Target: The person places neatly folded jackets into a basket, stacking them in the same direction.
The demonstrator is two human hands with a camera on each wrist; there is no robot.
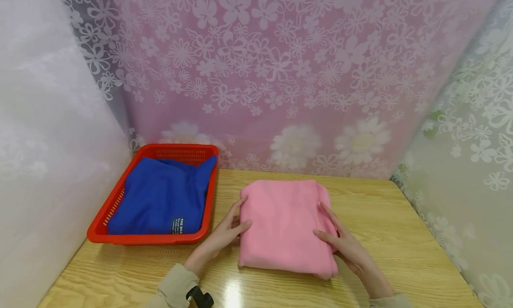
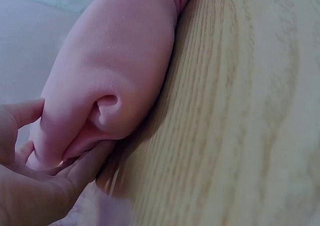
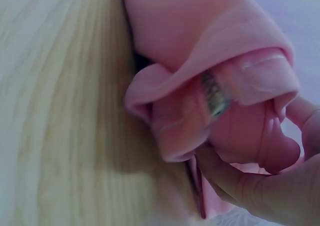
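A folded pink garment [image 1: 282,225] of thick cloth lies in a squarish bundle on the wooden table. My left hand [image 1: 227,230] grips its left edge; in the left wrist view the thumb is on the upper side and fingers reach under the rolled fold [image 2: 107,106]. At the opposite edge my right hand [image 1: 346,243] holds the cloth, thumb on top. The right wrist view shows fingers tucked beneath the loose layers [image 3: 260,131], where a small shiny patch of unclear kind [image 3: 215,96] shows between folds. The garment's underside is hidden.
To the left stands a red plastic basket [image 1: 150,240] with slotted walls. A blue garment [image 1: 164,196] with a dark printed label lies in it. The wooden table [image 1: 384,227] meets flower-patterned sheets [image 1: 256,76] at the back and both sides.
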